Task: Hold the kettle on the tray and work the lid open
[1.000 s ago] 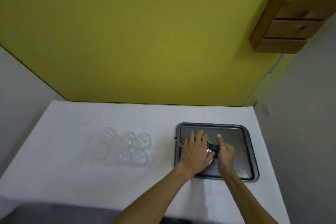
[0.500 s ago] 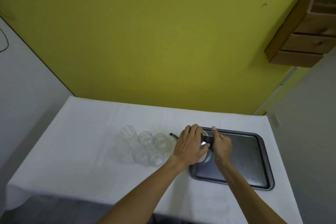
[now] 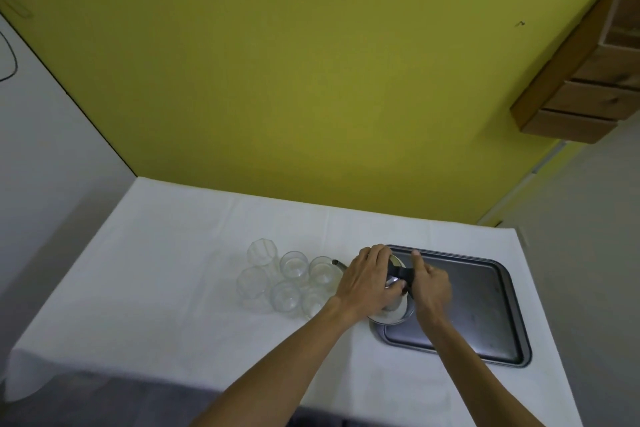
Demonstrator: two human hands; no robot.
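Note:
A small metal kettle [image 3: 392,315] with a thin spout [image 3: 338,263] pointing left stands at the left end of a dark baking tray [image 3: 485,298]. My left hand [image 3: 369,279] lies over the kettle's top, fingers curled down its far side and thumb at the lid. My right hand [image 3: 432,288] grips the kettle's black handle [image 3: 401,273], with the thumb stretched along it. Several clear glasses [image 3: 294,263] stand in a cluster just left of the spout. Most of the kettle's body is hidden under my hands.
A white cloth covers the table [image 3: 156,270], which meets a yellow wall at the back. A wooden drawer unit [image 3: 595,94] hangs on the wall at upper right. The table's edges run close along the left, right and front.
Both hands have carried the kettle left, from the tray's middle to its left end, so the spout now reaches the glasses. The view has swung left.

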